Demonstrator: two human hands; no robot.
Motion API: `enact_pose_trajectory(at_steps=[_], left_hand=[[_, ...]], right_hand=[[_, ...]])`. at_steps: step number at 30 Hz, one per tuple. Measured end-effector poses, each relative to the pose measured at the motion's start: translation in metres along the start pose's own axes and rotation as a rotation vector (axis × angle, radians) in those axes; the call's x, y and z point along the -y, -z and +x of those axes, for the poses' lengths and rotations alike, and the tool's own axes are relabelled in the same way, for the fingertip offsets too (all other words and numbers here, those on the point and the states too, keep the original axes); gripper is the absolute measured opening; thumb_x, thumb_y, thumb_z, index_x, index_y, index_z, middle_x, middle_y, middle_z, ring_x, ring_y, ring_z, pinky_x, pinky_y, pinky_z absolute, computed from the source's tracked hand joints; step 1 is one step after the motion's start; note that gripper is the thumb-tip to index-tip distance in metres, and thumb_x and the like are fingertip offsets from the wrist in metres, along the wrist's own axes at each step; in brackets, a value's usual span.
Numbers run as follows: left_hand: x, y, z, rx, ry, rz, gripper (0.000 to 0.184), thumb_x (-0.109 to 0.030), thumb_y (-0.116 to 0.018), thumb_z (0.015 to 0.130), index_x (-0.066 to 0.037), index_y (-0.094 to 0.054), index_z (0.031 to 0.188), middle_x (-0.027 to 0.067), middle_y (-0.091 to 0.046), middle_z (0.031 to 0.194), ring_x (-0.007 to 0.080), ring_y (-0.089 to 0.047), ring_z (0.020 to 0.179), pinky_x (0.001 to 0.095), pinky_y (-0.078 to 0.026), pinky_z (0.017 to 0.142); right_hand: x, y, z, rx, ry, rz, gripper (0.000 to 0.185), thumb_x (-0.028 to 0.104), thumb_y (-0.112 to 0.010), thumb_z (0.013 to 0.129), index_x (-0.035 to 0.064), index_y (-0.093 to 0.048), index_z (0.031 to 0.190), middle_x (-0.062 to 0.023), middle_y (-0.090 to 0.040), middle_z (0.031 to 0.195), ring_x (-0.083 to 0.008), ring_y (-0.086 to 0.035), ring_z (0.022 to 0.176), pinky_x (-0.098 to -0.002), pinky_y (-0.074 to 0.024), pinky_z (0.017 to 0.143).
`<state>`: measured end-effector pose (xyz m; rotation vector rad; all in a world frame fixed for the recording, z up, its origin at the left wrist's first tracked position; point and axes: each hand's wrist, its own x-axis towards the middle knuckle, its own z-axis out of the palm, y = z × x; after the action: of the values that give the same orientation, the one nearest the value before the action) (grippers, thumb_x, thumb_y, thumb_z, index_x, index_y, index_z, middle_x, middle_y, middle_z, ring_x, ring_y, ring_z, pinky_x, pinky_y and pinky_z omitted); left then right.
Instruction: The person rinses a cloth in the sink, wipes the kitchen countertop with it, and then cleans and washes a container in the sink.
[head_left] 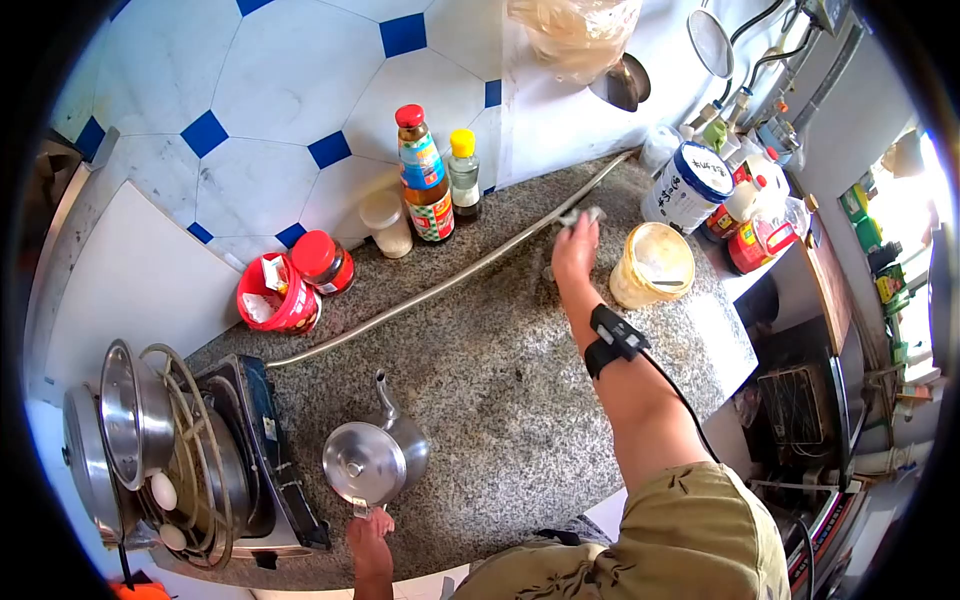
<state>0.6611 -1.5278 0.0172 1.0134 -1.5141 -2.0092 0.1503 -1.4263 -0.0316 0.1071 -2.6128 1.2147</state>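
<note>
Gripping cloth (590, 214) — right hand (576, 250), pipe (460, 275) and tub (640, 285) close; left hand (370, 535) clasping kettle (375, 460).

A tall sauce bottle (427, 190) with a red cap stands beside a smaller bottle (464, 180) with a yellow cap, near a tiled wall (270, 70) with blue diamonds. To their left come a pale-lidded jar (386, 228), a red-lidded jar (322, 262) and a red tub (297, 312) with packets inside. A metal bowl (150, 425) and two eggs (163, 491) sit by the stove (268, 430). On the right, a cream tub (630, 283) stands near a white bucket (672, 200) with a blue-rimmed lid. A plastic bag (580, 35) hangs above, left of a strainer (710, 43).
</note>
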Motion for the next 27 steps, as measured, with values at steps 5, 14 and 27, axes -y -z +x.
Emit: enact_pose_trajectory(at_steps=[5, 14, 27], left_hand=[[0.006, 0.005, 0.0, -0.012, 0.007, -0.022, 0.038, -0.028, -0.047, 0.089, -0.01, -0.034, 0.059, 0.0013, -0.03, 0.054, 0.0143, -0.034, 0.052, 0.0305, -0.031, 0.052], [-0.001, 0.0, -0.003, -0.076, -0.016, 0.002, 0.034, -0.028, -0.047, 0.089, -0.008, -0.039, 0.062, 0.0, -0.034, 0.056, 0.0126, -0.035, 0.054, 0.0296, -0.032, 0.052], [-0.001, -0.003, 0.0, -0.033, -0.033, -0.037, 0.031, -0.017, -0.042, 0.087, -0.009, -0.035, 0.058, 0.0009, -0.034, 0.055, 0.0128, -0.034, 0.054, 0.0301, -0.032, 0.052]], right_hand=[[-0.017, -0.014, -0.044, 0.167, 0.465, -0.587, 0.044, 0.026, -0.047, 0.088, 0.0004, -0.045, 0.123, -0.0197, -0.038, 0.134, -0.0311, -0.034, 0.126, -0.0468, -0.0272, 0.101], [-0.036, -0.042, 0.026, -0.058, 0.327, -0.711, 0.046, 0.031, -0.042, 0.087, 0.0046, -0.044, 0.126, -0.0158, -0.036, 0.134, -0.0337, -0.028, 0.127, -0.0499, -0.0221, 0.102], [-0.008, -0.046, -0.03, 0.27, 0.597, -0.813, 0.044, 0.024, -0.034, 0.089, -0.0005, -0.045, 0.124, -0.0194, -0.041, 0.131, -0.0319, -0.035, 0.125, -0.0411, -0.0232, 0.105]])
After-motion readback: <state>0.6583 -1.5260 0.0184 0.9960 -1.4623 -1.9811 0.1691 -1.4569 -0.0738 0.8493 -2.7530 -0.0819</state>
